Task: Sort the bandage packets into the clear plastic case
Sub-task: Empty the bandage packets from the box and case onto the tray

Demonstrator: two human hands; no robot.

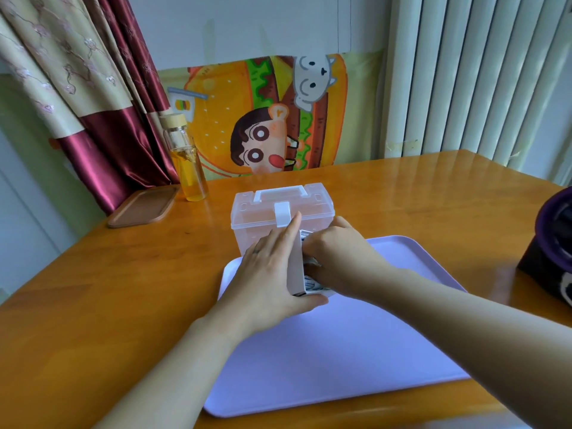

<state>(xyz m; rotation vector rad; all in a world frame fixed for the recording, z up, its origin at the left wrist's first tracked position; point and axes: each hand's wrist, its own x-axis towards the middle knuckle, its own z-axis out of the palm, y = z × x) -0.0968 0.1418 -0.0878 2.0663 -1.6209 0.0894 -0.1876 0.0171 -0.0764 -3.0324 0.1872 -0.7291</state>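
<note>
Handling first: the thin printed bandage packets (311, 284) look paper-light, floppy and probably slick against each other. Expect them to fan out or slip if you pinch one corner, so take the stack across its flat faces, near the middle.

They sit in the small white cardboard box (294, 267), held on edge over the far end of the lavender plastic tray (340, 351), just in front of the clear plastic case with white handle (253, 218).

Your left hand (266, 274) lies flat along the box's left side, thumb hooked round its near end. Your right hand (337, 255) is curled into the open side and seems closed on the packets, but the fingertips are hidden, so that's a read, not a fact.

The box is light card, so squeeze gently or it will crush. The case looks rigid, with its lid down and the white latch (282, 213) over the front. It needs opening before anything goes in.

Labels: dark print on the packets is too blurred to read. No legible writing on box or case.
</note>
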